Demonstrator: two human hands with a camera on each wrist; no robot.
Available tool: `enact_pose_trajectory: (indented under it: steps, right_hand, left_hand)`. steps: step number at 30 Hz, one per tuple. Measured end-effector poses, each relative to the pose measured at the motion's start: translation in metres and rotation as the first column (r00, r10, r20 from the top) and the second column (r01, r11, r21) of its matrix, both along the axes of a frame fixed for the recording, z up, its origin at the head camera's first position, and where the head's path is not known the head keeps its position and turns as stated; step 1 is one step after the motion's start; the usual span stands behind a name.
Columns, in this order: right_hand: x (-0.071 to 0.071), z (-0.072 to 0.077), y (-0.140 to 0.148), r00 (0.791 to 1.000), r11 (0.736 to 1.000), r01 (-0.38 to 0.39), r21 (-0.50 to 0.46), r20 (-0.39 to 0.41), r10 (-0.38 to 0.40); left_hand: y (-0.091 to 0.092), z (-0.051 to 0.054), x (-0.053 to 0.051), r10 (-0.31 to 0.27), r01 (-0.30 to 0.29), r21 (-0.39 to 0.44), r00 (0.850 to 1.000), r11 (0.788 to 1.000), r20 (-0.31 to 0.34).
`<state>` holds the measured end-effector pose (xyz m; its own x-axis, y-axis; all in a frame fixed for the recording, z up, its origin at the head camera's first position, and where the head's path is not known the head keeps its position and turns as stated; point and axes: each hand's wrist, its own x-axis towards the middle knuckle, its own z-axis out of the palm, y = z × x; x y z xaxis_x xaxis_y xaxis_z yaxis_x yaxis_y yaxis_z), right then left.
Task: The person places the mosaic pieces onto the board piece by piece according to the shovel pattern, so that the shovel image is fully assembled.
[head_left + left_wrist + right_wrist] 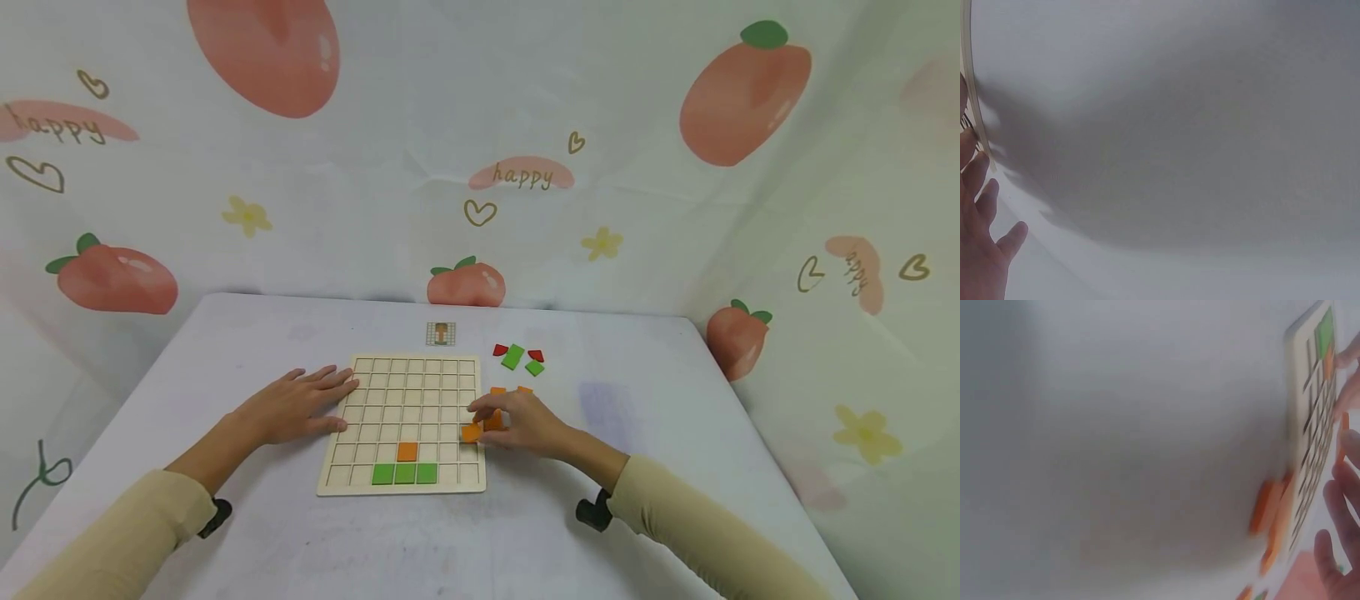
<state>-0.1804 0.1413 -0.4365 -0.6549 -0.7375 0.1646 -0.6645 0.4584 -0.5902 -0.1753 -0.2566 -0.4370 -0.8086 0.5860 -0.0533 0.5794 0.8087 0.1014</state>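
A pale wooden grid board (378,390) lies flat on the table. Its lower rows hold three green square tiles (405,474) side by side and one orange tile (407,452) above the middle one. With its fingers spread, my left hand (296,407) rests against the board's left edge. My right hand (527,423) pinches an orange square tile (471,432) over the board's right edge; the right wrist view shows this held tile (1343,434) edge-on at the fingertips. More orange tiles (492,420) lie beneath and beside the right hand, partly hidden by it.
Beyond the board is a small picture card (441,334) with a grid pattern. Green tiles (513,357) and red pieces (536,355) lie loose to the board's far right. A patterned cloth (390,217) hangs behind the white table.
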Motion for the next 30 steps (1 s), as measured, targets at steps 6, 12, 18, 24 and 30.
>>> enact_pose_trajectory:
  steps: [6, 12, 18, 24, 30]
  right_hand:
    - [-0.002, -0.003, -0.033, 1.000, 0.999, -0.017, -0.046, 0.002, 0.017]
    - [-0.002, -0.005, -0.059, 0.999, 1.000, 0.004, 0.007, 0.036, -0.004]
    - [-0.001, -0.006, -0.077, 0.998, 0.996, 0.030, 0.087, 0.058, -0.036]
    - [0.000, -0.010, -0.088, 0.998, 0.991, 0.048, 0.125, 0.028, -0.051]
    - [0.001, -0.011, -0.092, 0.997, 0.988, 0.077, 0.137, -0.007, -0.077]
  left_hand:
    - [0.000, 0.000, 0.000, -0.008, 0.008, -0.011, 1.000, 1.000, -0.007]
    - [0.001, 0.001, -0.001, -0.016, 0.016, -0.012, 1.000, 1.000, -0.007]
    - [0.001, 0.001, 0.000, -0.010, 0.010, -0.021, 1.000, 1.000, -0.007]
    - [0.000, 0.000, 0.000, -0.010, 0.010, -0.008, 1.000, 1.000, -0.007]
    - [0.000, 0.001, 0.000, -0.016, 0.016, 0.009, 1.000, 1.000, -0.014]
